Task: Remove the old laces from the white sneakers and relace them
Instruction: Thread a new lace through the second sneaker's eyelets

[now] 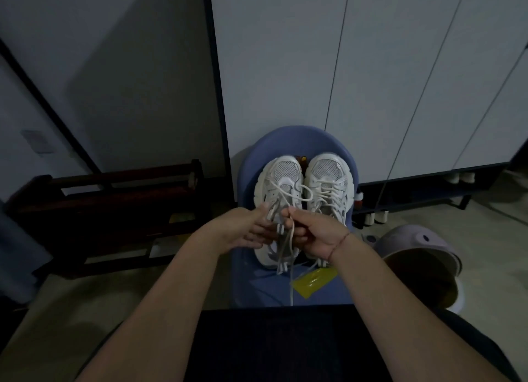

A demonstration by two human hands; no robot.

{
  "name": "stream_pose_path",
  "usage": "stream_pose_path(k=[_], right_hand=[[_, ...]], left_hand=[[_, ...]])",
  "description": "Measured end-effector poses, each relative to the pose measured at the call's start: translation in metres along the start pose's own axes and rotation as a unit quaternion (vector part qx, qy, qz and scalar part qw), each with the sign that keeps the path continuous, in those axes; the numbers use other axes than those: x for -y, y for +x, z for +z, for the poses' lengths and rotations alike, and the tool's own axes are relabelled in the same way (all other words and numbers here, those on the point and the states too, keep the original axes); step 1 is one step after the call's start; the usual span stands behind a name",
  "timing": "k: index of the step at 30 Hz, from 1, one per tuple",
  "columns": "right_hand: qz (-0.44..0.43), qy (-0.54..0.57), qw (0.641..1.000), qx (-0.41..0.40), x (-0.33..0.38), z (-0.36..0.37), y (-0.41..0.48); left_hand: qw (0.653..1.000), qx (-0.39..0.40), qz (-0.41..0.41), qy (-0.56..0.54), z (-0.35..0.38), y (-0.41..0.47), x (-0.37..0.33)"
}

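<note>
On the blue chair [285,141] straight ahead, two white sneakers sit side by side, toes far. The left sneaker [281,173] has its lace [286,240] hanging loose. The right hand [317,233] pinches that lace while the left hand [248,230] clasps the shoe between thumb and fingers. The right sneaker [328,176] touches its partner, and a yellow packet [313,281] lies nearer on the seat.

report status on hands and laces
Left hand grips the half-unlaced sneaker, right hand pinches its loose lace. Other sneaker still laced. Yellow packet on the blue chair beside the trailing lace, not blocking.
</note>
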State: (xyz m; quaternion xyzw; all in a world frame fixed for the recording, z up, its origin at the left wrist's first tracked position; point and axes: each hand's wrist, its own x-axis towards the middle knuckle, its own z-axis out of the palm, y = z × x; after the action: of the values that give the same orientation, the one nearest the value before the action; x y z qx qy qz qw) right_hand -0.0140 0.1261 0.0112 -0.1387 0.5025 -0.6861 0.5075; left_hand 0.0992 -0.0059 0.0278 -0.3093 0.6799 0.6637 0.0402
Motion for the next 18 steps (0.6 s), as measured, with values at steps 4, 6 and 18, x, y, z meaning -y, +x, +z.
stream_pose_path(k=[4,6,18], right_hand=[[0.002,-0.055,0.998,0.018,-0.003,-0.002,-0.010],[-0.004,-0.078,0.997,0.006,-0.003,-0.004,-0.012],[0.017,-0.149,0.988,-0.044,-0.019,-0.018,-0.011]], left_hand=[[0.980,-0.003,-0.008,-0.196,0.011,0.017,-0.004],[0.972,-0.001,-0.027,-0.232,0.020,0.023,-0.003],[0.969,-0.214,0.095,-0.075,0.025,0.065,0.008]])
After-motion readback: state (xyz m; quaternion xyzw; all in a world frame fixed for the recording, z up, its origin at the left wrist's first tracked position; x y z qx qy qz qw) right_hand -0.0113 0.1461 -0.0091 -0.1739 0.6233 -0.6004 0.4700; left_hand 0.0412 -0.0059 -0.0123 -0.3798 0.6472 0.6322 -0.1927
